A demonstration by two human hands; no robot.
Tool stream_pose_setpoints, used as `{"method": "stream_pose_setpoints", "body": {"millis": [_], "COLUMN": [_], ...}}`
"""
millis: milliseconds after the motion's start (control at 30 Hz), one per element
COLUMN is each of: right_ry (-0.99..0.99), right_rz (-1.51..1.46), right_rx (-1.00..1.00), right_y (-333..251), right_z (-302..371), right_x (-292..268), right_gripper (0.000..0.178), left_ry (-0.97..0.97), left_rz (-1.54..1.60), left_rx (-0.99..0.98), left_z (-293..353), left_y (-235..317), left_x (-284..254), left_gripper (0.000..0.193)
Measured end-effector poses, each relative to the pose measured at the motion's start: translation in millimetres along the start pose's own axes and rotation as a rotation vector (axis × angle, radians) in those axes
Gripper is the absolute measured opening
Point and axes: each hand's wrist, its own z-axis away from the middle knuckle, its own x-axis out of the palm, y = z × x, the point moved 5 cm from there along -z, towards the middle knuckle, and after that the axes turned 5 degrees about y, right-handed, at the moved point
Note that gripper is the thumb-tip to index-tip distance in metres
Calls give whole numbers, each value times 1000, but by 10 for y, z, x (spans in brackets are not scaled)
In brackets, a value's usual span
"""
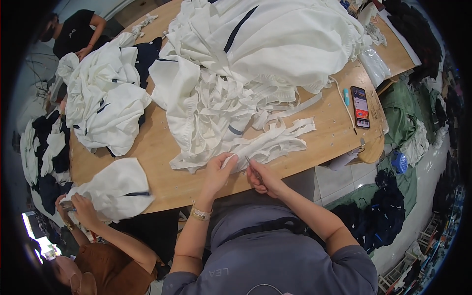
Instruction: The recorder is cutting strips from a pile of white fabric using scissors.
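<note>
While the left hand (pixel 219 173) pinches one, white strips (pixel 268 143) lie just beyond.

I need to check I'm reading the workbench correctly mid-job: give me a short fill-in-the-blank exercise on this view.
1. The person's left grip pinches fabric coloured ____.
2. The slim tool is held in the person's ____ grip.
3. On the wooden table, the small light-blue object lies to the ____ of the smartphone.
4. The nearest co-worker wears a ____ top.

Missing words: white; right; left; brown.
</note>
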Motion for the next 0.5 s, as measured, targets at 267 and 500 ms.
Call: {"method": "stream_pose_setpoints", "body": {"millis": [267,500], "right_ry": [-1,62], "right_rz": [10,50], "right_rx": [-117,-182], "right_y": [-25,-46], "right_z": [-65,-84], "right_x": [50,27], "right_gripper": [38,39], "left_ry": [-11,5], "left_rz": [94,112], "left_rx": [-79,-72], "left_z": [-10,-26], "left_y": [-61,-90], "left_x": [65,71], "left_gripper": [22,19]}}
